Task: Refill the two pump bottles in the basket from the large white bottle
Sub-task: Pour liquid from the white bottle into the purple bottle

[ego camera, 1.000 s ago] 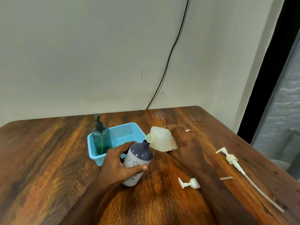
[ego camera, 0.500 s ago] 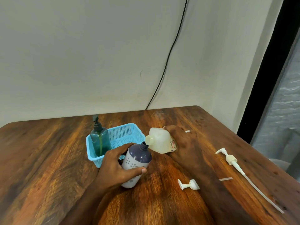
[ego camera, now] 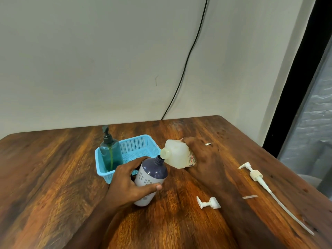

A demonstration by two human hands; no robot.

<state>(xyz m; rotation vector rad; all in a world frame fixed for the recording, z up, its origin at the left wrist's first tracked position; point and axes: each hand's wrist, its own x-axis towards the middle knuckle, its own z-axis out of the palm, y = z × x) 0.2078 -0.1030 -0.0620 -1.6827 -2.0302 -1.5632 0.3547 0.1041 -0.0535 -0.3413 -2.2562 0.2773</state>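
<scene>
**White bottle tipped over the open purple-topped bottle**

Nearest the camera, on the wooden table [ego camera: 53, 203], lies a short white pump head [ego camera: 208, 204]. To its right is a small pale strip [ego camera: 249, 196], and further right a long white pump with its dip tube [ego camera: 265, 187] lies at an angle.

Just beyond, the left hand [ego camera: 129, 182] wraps its fingers and thumb around a bottle with a white flowered body and dark purple shoulder [ego camera: 150, 178]. This bottle is out of the basket, leaning to the right, its base on or just above the table, and its neck is uncapped.

The right hand [ego camera: 204, 157], a ring on one finger, grips the large white bottle [ego camera: 179, 153] from behind, fingers closed on its body. The bottle is tipped nearly on its side, its open mouth just over the purple bottle's neck; whether the two touch cannot be told. A thin pale stream appears to run between them.

Further back sits the light blue basket [ego camera: 142, 141]. In its left end a teal pump bottle [ego camera: 109, 153] stands upright with its dark pump fitted.

Behind the table, a black cable [ego camera: 186, 65] runs down the wall.
</scene>
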